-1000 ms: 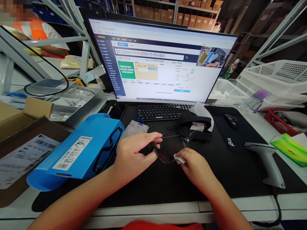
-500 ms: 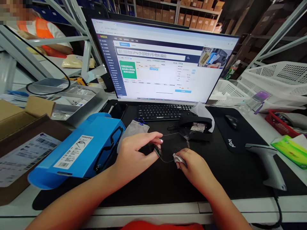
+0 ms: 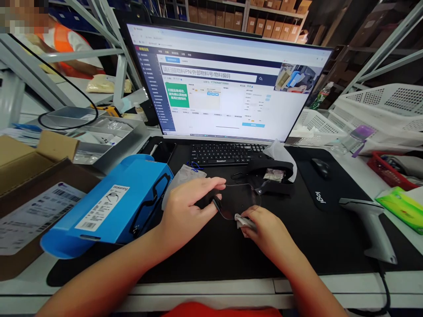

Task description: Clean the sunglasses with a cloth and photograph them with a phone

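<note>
My left hand grips a pair of clear-lensed glasses at one dark side, between thumb and fingers. The transparent lens hangs above the black mat and is hard to make out. In my right hand is a crumpled whitish cloth, pinched against the lens's lower edge. Behind the glasses lies an open black case with a small packet in it. A pale drawstring pouch lies beyond my left hand, and a blue box with a glasses picture stands left of it.
A monitor and keyboard stand at the back of the mat. To the right are a mouse, a barcode scanner and white baskets. An open carton is far left. A person in an orange vest is behind.
The cloth in my right hand has shifted slightly left along the lens's lower edge. My left hand keeps its grip on the glasses. The view has moved slightly.
</note>
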`<state>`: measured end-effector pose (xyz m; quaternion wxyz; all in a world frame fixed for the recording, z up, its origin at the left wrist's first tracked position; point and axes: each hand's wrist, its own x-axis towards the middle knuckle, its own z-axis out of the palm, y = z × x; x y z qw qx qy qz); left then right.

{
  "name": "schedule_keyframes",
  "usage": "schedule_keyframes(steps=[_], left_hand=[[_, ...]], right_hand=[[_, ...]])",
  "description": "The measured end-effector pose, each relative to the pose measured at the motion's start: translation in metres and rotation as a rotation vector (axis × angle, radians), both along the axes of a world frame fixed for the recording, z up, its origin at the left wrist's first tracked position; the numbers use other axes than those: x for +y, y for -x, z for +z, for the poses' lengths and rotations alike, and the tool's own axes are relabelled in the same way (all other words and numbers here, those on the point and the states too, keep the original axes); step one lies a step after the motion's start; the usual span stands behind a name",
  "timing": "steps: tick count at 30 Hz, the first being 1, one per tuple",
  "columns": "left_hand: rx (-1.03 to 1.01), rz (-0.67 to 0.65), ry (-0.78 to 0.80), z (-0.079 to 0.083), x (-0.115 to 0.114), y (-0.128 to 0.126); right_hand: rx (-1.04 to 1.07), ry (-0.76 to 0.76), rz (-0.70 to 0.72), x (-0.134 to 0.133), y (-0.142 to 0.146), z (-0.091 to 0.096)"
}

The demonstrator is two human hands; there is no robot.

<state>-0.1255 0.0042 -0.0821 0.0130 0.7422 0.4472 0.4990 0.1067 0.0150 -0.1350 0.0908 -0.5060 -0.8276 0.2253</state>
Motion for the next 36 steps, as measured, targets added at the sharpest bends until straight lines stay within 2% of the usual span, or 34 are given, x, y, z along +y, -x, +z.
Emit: schedule_keyframes(steps=[8,17,36], left_hand=[[-0.011,0.035,0.016,0.0032,-0.0008,-0.0016],[-0.017,-0.004,0.023,0.0008,0.0033,-0.0001],[0.022,0.042,0.042,-0.0056,0.0044,-0.0007]], right_hand=[[-0.042,0.005,0.011,-0.0007,-0.001,0.0036],[-0.041,0.025,-0.004,-0.0019,0.001,0.0096],[-0.103,-0.001,-0.008,-0.0025,0.0016,0.0035]])
